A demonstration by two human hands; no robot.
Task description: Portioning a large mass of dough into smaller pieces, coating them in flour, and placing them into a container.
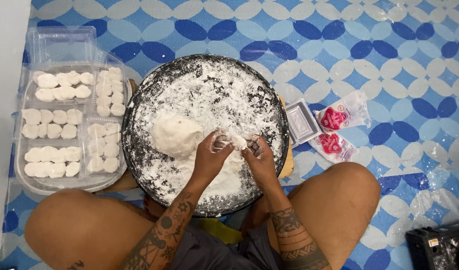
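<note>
A round black pan (139, 105) dusted with white flour sits on the floor between my knees. A large lump of white dough (175, 135) rests left of its middle. My left hand (210, 156) and my right hand (259, 157) meet over the flour, both pinching a small piece of dough (235, 141) between the fingertips. Both hands are coated with flour.
Left of the pan, clear plastic trays (69, 120) hold rows of small white dough pieces. At the right lie an empty clear tray (300, 124) and two plastic bags with red prints (339, 117). A black device (439, 245) sits at the bottom right on the blue patterned mat.
</note>
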